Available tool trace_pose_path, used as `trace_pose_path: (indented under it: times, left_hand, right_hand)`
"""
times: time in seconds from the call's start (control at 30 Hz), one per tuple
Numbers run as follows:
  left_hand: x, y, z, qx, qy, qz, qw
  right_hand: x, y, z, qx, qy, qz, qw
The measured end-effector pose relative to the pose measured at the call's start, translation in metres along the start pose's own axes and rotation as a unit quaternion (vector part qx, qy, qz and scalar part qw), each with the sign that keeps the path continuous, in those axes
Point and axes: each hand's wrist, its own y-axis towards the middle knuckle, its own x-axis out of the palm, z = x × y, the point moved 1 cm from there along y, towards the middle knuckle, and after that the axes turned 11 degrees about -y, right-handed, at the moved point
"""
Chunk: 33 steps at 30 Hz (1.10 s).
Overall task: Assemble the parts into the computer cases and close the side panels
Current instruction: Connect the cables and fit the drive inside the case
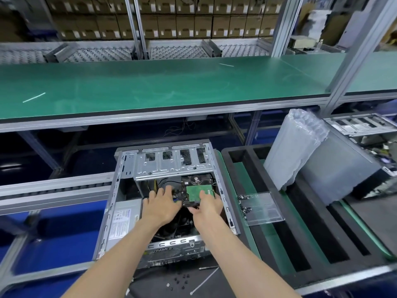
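Loose black screws (180, 280) and a white cable tie (204, 281) lay nearest, on the dark surface (236, 282) before the open computer case (120, 203). Inside it, both hands met at the hard drive (194, 191), green board up, under the drive cage (171, 163). Right hand (207, 206) pinched its near edge; left hand (162, 204) lay spread, fingers relaxed, its grip wide, beside it. Seating the drive seemed the step; next likely sliding it home and screwing it down
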Motion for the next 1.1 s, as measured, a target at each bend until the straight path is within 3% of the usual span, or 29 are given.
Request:
trace_pose_path:
  times: [0.23, 0.67, 1.1]
  left_hand:
    - [0.010, 0.006, -0.006, 0.004, -0.025, -0.023, 0.999]
    - [0.018, 0.005, -0.014, 0.017, -0.048, -0.020, 0.999]
    - [0.006, 0.003, -0.014, 0.034, -0.089, -0.039, 0.995]
  right_hand:
    - [0.008, 0.020, -0.003, 0.010, 0.035, -0.014, 0.999]
    - [0.047, 0.056, -0.028, -0.005, -0.010, -0.047, 0.999]
    - [0.042, 0.064, -0.034, -0.020, -0.064, -0.094, 0.993]
